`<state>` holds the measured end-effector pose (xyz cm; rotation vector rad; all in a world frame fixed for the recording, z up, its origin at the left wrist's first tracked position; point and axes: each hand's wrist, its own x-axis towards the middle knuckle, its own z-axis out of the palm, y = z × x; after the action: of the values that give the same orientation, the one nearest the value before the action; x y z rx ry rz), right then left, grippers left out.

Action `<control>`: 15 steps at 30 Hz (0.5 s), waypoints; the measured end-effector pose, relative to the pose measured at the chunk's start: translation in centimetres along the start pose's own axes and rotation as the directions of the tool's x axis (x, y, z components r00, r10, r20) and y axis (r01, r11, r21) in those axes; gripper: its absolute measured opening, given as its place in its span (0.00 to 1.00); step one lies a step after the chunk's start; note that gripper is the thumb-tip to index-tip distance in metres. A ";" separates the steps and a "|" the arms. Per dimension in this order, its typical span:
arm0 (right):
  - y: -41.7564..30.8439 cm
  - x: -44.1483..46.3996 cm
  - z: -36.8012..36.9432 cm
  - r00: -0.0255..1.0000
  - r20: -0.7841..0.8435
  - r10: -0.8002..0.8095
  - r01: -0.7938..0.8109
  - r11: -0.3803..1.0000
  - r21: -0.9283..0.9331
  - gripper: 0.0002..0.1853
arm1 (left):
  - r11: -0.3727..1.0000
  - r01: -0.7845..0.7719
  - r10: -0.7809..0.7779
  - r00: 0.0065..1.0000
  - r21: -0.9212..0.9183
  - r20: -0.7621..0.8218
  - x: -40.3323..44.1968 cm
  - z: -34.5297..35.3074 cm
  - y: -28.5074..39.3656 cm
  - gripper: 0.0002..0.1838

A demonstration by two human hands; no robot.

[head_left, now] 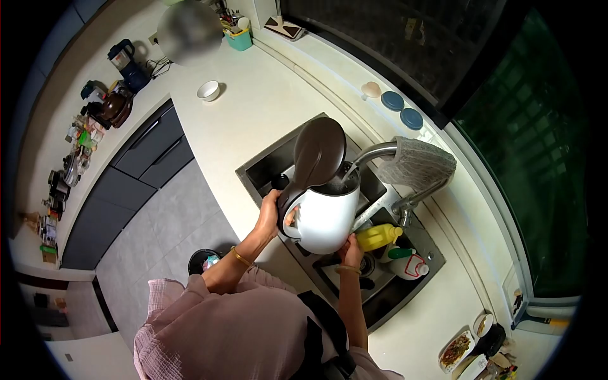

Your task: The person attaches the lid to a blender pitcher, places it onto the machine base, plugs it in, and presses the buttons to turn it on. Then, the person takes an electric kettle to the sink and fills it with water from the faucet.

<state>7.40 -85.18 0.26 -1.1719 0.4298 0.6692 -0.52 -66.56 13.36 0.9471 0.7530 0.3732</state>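
A white electric kettle with its brown lid swung up is tilted over the sink. My left hand is wrapped round its dark-and-white handle. My right hand grips the kettle low at its base; some of those fingers are hidden beneath it. The end of the metal faucet reaches over the kettle's mouth, and water appears to run inside. A grey cloth is draped over the faucet. Close to my right hand lies a yellow bottle.
A white bottle with a red handle stands in the right basin. A white bowl sits on the counter at upper left. Two blue round lids lie along the windowsill. Plates of food are at lower right. A bin stands on the floor.
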 end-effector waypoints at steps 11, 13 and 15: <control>1.0 0.8 -1.1 0.999 -0.031 0.009 -0.008 1.000 0.027 0.11 | 0.998 0.057 -0.058 0.998 -0.012 -0.027 0.1 0.1 -0.6 0.25; 1.0 0.6 -1.2 0.999 -0.034 0.002 -0.001 0.999 0.034 0.11 | 0.997 0.070 -0.070 0.997 -0.014 -0.016 0.0 0.2 -0.6 0.25; 0.9 0.3 -1.2 0.999 -0.040 -0.005 0.007 0.999 0.044 0.10 | 0.996 0.085 -0.085 0.996 -0.012 -0.003 0.1 0.0 -0.8 0.24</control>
<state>7.04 -86.02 -0.99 -1.1460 0.4729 0.6291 -0.47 -66.95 12.65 0.9000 0.7912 0.3048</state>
